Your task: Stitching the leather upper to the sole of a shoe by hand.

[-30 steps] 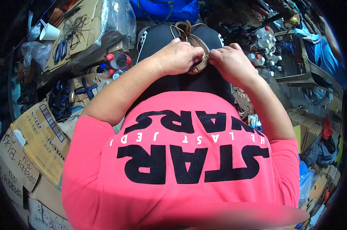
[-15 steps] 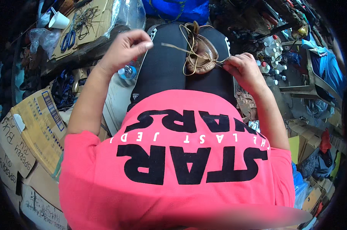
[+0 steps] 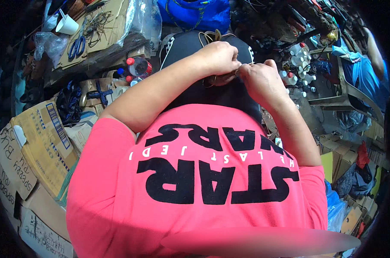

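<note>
On my dark-trousered lap lies a brown leather moccasin (image 3: pixel 223 80), its stitched edge partly showing below my hands. A tan lace (image 3: pixel 202 38) loops out at its far end. My left hand (image 3: pixel 220 58) reaches across the top of the shoe with fingers curled and pinched; what they hold is hidden. Meeting it at the shoe's right side, my right hand (image 3: pixel 263 79) is closed at the edge, where the lace runs into its fingers. The two hands' fingertips nearly touch. Most of the moccasin is hidden behind the hands and left forearm.
Blue scissors (image 3: pixel 77 46) and a white cup (image 3: pixel 67 25) are at upper left by flattened cardboard. Several capped bottles (image 3: pixel 300 58) stand right of my knees. Another person's arm (image 3: pixel 374 51) shows at upper right above a chair (image 3: pixel 347 101). Cardboard boxes (image 3: pixel 42 137) crowd the left.
My left hand has swung right and inward from beyond my left thigh onto the shoe, meeting the right hand. The right hand has shifted slightly left. Another person's arm has appeared at far right.
</note>
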A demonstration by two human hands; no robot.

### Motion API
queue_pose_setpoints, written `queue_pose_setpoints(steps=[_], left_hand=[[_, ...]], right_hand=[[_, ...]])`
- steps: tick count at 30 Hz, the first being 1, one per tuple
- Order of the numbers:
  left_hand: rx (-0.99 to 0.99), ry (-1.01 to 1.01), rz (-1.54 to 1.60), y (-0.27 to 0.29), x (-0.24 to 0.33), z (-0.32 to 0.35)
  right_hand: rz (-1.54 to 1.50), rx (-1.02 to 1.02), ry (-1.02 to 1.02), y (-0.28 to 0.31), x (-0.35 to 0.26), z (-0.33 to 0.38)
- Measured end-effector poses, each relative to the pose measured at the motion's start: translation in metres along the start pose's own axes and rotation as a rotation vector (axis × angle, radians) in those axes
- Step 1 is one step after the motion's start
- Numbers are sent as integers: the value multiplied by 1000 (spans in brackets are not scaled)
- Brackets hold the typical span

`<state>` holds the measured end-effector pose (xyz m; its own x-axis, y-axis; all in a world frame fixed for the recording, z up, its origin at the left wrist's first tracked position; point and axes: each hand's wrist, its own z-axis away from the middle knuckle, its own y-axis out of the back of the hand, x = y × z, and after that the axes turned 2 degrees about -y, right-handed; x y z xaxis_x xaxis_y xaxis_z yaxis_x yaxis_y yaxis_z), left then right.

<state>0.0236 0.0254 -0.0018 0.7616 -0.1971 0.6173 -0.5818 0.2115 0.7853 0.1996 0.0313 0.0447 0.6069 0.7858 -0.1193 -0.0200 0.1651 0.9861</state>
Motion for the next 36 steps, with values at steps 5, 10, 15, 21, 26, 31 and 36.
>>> queue_pose_setpoints(steps=[5,10,15,21,26,31,36], left_hand=[[53,-49,-7,-22,-2,-4],[62,-4,141,-10,-15,-1],[151,-66,979,46,-14,21],[-86,-81,1043,68,0,78],[-35,-173,138,62,-18,111],[412,-5,-519,149,-95,158],[763,563,-875,264,-167,271]], right_hand=[[-8,-29,8,-4,11,23],[-556,60,-246,-17,49,82],[-1446,414,-378,-12,63,50],[-2374,240,313,-9,20,-12],[-1288,-7,16,-11,24,18],[-589,93,-488,-47,111,92],[-258,195,-1029,-74,273,277]])
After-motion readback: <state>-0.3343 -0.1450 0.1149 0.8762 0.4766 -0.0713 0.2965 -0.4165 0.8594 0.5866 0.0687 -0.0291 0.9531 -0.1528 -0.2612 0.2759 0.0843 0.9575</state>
